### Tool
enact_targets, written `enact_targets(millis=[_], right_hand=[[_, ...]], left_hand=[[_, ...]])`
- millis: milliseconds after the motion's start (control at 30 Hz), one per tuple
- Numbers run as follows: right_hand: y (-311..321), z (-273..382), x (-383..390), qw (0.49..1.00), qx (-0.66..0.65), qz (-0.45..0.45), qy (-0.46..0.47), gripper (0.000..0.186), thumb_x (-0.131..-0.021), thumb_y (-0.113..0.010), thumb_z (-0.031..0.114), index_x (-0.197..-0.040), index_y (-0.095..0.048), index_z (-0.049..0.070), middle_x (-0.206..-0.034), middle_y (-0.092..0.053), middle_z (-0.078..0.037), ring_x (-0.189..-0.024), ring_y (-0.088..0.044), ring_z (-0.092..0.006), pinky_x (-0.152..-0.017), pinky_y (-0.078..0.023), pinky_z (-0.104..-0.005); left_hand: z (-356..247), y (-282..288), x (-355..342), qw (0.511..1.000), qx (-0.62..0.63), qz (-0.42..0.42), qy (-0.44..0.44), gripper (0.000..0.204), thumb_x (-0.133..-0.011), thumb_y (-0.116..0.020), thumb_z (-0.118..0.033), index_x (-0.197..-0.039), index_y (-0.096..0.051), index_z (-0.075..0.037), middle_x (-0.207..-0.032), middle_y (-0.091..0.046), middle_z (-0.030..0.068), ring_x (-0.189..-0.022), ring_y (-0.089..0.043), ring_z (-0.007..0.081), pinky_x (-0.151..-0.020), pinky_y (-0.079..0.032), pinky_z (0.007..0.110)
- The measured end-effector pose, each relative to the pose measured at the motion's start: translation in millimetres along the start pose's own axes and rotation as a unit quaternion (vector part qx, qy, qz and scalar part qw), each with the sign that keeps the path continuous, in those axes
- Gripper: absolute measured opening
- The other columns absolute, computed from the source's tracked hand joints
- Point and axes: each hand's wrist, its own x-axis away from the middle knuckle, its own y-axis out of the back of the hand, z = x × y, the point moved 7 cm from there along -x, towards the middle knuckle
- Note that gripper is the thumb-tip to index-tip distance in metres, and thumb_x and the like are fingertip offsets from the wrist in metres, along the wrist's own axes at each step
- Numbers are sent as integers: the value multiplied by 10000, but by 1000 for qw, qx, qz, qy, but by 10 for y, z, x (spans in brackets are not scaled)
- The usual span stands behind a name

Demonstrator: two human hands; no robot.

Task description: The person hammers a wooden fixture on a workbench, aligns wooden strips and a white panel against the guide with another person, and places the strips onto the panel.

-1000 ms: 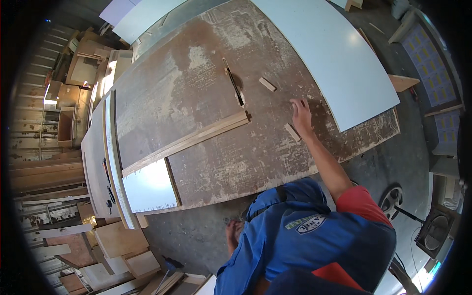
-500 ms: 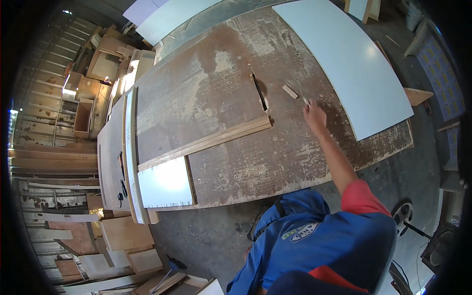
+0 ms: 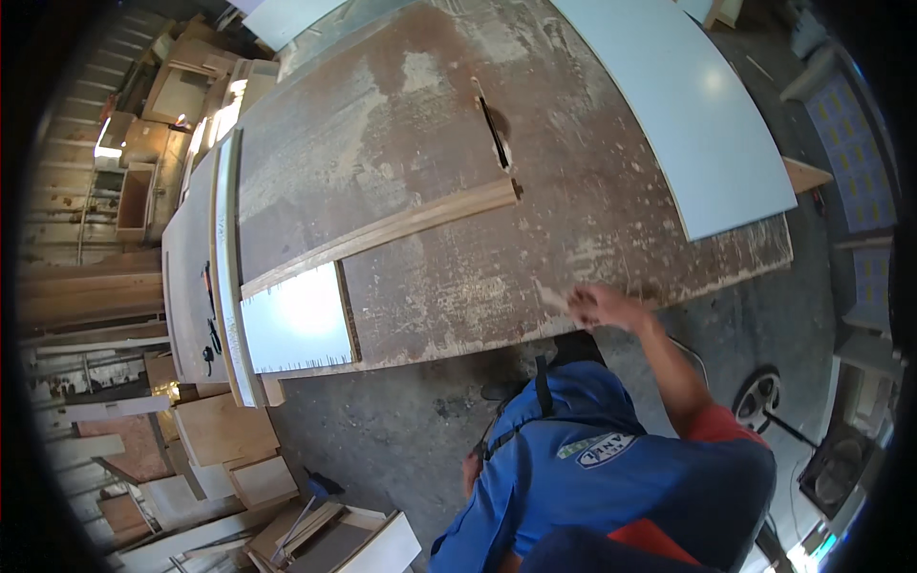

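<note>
My right hand (image 3: pixel 611 308) is over the near edge of the large worn brown worktable (image 3: pixel 420 124), its fingers closed on a small wooden block (image 3: pixel 548 294) that pokes out to the left and looks blurred. My left hand (image 3: pixel 471 472) hangs low beside my blue apron, mostly covered, its fingers hidden. Left of my right hand, a long wooden strip (image 3: pixel 411 218) lies across the tabletop. One end of it meets a white panel piece (image 3: pixel 301 320) with a ragged near edge.
A narrow dark slot (image 3: pixel 493 132) runs through the tabletop. On the right rests a large white board (image 3: pixel 683 115). A long pale rail (image 3: pixel 225 258) crosses the table's left side. Wood offcuts (image 3: pixel 224 430) are stacked at the left; a wheel-like base (image 3: pixel 757 396) stands on the floor at right.
The small block has left its place near the slot and is in my right hand, which has come back toward my body. The whole view has shifted, with the table higher in it.
</note>
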Motion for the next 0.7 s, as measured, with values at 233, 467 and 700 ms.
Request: enact_targets(millis=[233,467,700], right_hand=[[-147,-4081,2325,827,380,-278,-307,303,-950,-593,374,-1083,-631,105,-1026,-590,-82,-902,-570,-217,-687,-454,-386],[-619,-5120,2281,844,291,-258,-369,497,-899,-639,468,-1189,-662,65,-1199,-640,-170,-1132,-616,-303,-896,-504,-452],[-1076,-3199,-40,893,339,-269,-126,580,-881,-655,526,-1142,-681,9,-1052,-695,-176,-1028,-651,-316,-900,-504,-430]], left_hand=[[-340,571,-636,994,68,62,-61,274,-938,-625,-236,-1148,-659,-63,-961,-725,80,-882,-707,199,-713,-497,282],[124,1788,-528,999,18,-47,-5,296,-898,-639,-230,-1159,-663,-92,-960,-737,71,-882,-710,187,-710,-499,325],[1137,2652,-269,992,37,-101,71,296,-890,-654,-250,-1127,-692,-77,-921,-740,71,-815,-719,184,-628,-489,323]])
